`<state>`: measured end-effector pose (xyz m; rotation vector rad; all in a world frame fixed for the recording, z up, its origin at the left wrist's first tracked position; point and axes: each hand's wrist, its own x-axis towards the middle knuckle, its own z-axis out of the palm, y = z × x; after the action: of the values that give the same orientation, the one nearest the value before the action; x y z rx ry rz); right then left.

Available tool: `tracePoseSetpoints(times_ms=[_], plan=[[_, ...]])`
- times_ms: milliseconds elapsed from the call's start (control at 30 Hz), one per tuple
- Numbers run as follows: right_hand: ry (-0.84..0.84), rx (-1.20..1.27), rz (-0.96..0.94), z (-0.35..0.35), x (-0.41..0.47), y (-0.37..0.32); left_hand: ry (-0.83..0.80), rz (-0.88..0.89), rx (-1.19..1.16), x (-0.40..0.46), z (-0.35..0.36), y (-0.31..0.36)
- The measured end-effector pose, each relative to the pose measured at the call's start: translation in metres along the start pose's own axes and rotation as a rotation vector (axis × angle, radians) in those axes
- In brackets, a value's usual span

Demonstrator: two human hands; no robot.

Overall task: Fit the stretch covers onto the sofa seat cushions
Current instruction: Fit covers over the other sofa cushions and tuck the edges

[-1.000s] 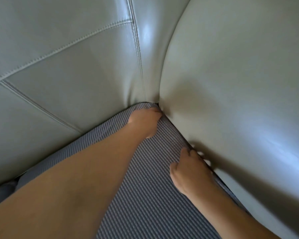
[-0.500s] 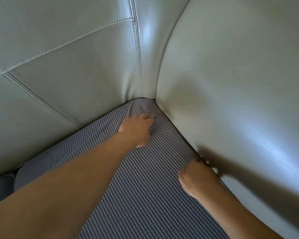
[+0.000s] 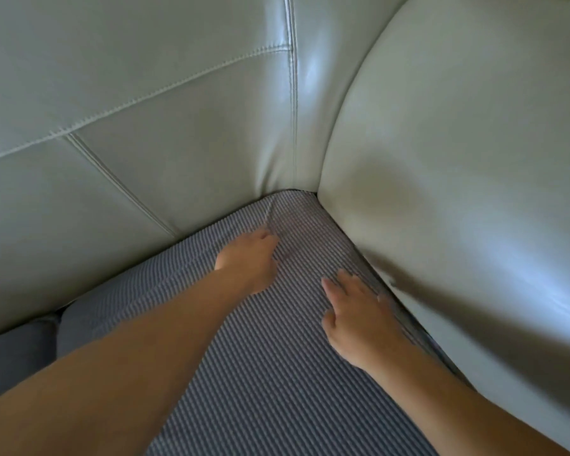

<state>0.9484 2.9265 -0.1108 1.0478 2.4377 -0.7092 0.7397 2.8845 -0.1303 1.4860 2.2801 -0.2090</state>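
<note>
Head view looks down into a sofa corner, where the pale leather backrest [image 3: 139, 133] fills the upper left and the rounded armrest [image 3: 458, 179] fills the right, the two meeting at a vertical seam above the seat. Below them lies the seat cushion wearing the grey striped cover [image 3: 277, 383], its far corner tucked right into the angle between backrest and armrest; a small pucker runs from that corner toward the left hand. At lower left a second cushion [image 3: 17, 353] in plain grey sits just beside it, a dark gap between them. The bare left forearm crosses the frame and hides much of the cover's left half. The left hand [image 3: 249, 261] rests palm down on the cover near the corner, fingers [image 3: 267, 240] loosely bent, gripping nothing. The right hand [image 3: 359, 319] lies flat on the cover close to the armrest, fingers [image 3: 338, 292] straight and spread, holding nothing. Half a second earlier that right hand was curled with its fingertips pushed into the crack along the armrest; the left hand has drawn slightly back from the corner.
</note>
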Motion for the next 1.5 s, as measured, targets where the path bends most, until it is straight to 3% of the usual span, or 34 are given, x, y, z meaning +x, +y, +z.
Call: tracePoseSetpoints(times_ms=[100, 233, 500, 867, 1033, 1133, 1500], plan=[[-0.02, -0.114, -0.073, 0.017, 0.03, -0.023, -0.061, -0.089, -0.001, -0.011, 0.026, -0.035], [-0.015, -0.138, -0.051, 0.019, 0.063, -0.041, -0.02, -0.244, -0.062, -0.004, 0.03, -0.069], [0.051, -0.245, -0.214, -0.001, 0.085, -0.074, 0.111, -0.151, -0.021, -0.03, 0.022, -0.078], [-0.108, -0.273, -0.225, 0.006, 0.148, -0.137, -0.031, -0.241, -0.236, -0.015, 0.03, -0.136], [0.005, -0.29, -0.354, 0.011, 0.138, -0.147, 0.154, -0.219, -0.159, -0.033, 0.026, -0.137], [-0.032, -0.293, -0.353, 0.017, 0.143, -0.154, 0.206, -0.183, -0.207, -0.041, 0.038, -0.146], [-0.16, -0.355, -0.274, 0.021, 0.185, -0.191, 0.036, -0.255, -0.25, -0.01, 0.046, -0.165]])
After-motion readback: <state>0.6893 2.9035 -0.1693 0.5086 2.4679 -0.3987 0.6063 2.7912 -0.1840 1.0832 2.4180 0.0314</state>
